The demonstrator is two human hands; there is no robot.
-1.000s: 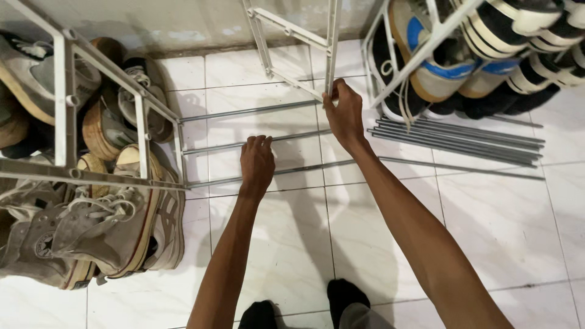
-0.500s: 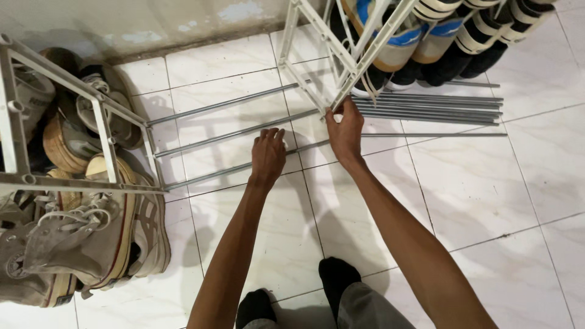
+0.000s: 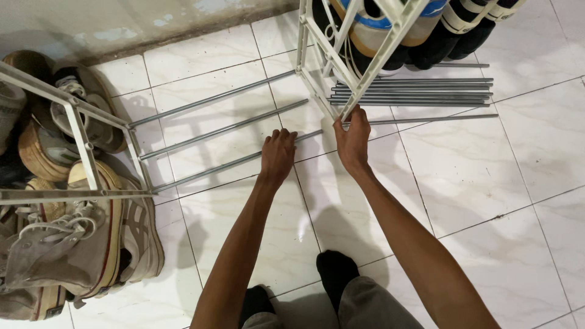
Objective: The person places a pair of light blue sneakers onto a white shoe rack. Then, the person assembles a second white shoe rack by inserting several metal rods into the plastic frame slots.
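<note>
My left hand (image 3: 278, 153) grips the nearest of three grey metal rods (image 3: 213, 169) that run from a white plastic side frame (image 3: 85, 152) on the left. My right hand (image 3: 352, 139) holds the bottom corner of a second white plastic side frame (image 3: 332, 73), which stands tilted over the rods' free ends. The two farther rods (image 3: 219, 131) lie parallel on the white tiled floor, their right ends close to that frame.
Worn sneakers (image 3: 85, 244) are heaped at the left around the first frame. More shoes (image 3: 420, 30) sit behind the second frame at top right. A bundle of spare metal rods (image 3: 426, 91) lies on the tiles to the right. My feet in dark socks (image 3: 334, 271) are at the bottom.
My right hand has brought the white side frame down and toward the rods' ends. My left hand has slid rightward along the near rod. The view has shifted.
</note>
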